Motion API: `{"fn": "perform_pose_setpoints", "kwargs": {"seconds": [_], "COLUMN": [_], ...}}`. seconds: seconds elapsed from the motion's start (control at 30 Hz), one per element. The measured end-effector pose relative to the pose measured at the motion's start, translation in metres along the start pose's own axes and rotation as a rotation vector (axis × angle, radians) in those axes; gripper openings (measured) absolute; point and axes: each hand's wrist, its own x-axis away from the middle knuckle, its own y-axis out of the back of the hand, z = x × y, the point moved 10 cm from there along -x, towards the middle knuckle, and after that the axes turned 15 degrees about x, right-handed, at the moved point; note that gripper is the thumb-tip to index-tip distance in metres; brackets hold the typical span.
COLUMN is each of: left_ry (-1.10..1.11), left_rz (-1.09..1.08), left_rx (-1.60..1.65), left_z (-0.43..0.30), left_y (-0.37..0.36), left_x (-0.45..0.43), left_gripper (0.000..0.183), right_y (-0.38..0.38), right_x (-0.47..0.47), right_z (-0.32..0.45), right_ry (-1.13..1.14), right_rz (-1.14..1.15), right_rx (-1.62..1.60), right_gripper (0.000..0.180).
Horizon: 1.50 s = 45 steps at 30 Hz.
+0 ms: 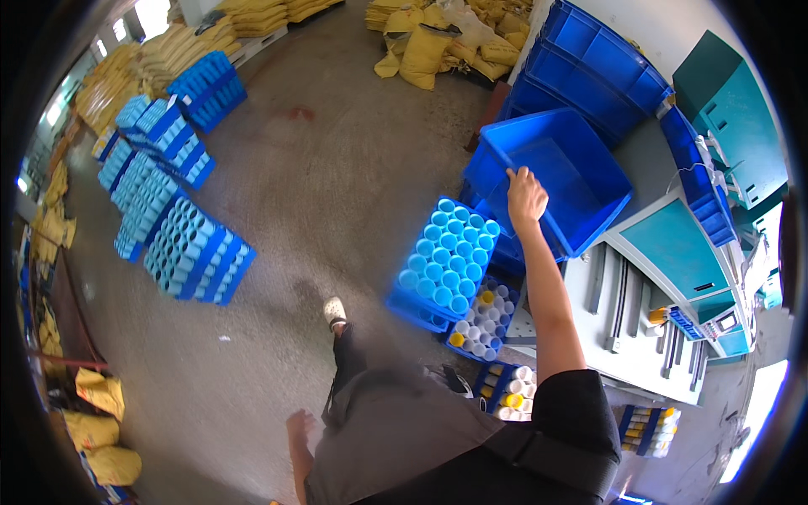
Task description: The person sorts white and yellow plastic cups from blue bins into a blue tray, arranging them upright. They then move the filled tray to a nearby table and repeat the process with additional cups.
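My right hand [528,196] is closed over the near rim of a large blue plastic crate [568,170]. That crate is tilted, and its open inside faces me with nothing seen in it. Beside it, a blue crate [410,306] is packed with upright light-blue plastic cups [450,279], their open mouths facing up. My left hand [301,424] hangs low at my side, slightly blurred, away from any object and with nothing seen in it.
Teal-and-white machinery [678,246] with metal rails stands at right. More blue crates [587,69] are stacked behind. White and yellow containers [514,401] sit near my right side. Stacks of light-blue cups [183,246] stand on the left floor; yellow sacks [423,57] lie at the back.
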Motion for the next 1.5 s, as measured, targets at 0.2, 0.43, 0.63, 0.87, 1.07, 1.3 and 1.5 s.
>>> {"fn": "perform_pose_setpoints", "kwargs": {"seconds": [0.2,0.43,0.63,0.87,1.07,1.3,1.5], "left_ry": [0.095,0.012,-0.143,-0.388,-0.068,-0.105,-0.455], "left_rz": [-0.062,0.058,0.224,0.428,0.368,0.17,-0.015], "left_rx": [0.098,-0.212,-0.394,-0.279,-0.524,-0.506,-0.396], "left_z": [-0.094,-0.281,-0.434,-0.497,-0.405,-0.36,-0.374], "left_y": [-0.034,-0.151,-0.304,-0.454,-0.452,-0.399,-0.409], "left_x": [-0.076,-0.168,-0.21,-0.16,-0.174,-0.19,-0.169], "left_gripper": [0.031,0.032,0.032,0.022,0.027,0.03,0.031], "right_y": [-0.061,-0.091,-0.147,-0.202,-0.203,-0.155,-0.19], "right_x": [-0.134,-0.115,-0.177,-0.235,-0.243,-0.243,-0.006], "right_z": [0.032,0.036,0.027,0.005,0.002,0.187,0.544], "right_ry": [-0.159,-0.054,-0.173,-0.329,-0.378,0.137,1.268], "right_rz": [0.26,0.652,0.588,0.665,0.659,0.066,1.23], "right_rx": [-0.069,0.219,0.321,0.337,0.301,0.121,-0.5], "right_gripper": [0.047,0.084,0.083,0.079,0.075,0.057,0.055]}}
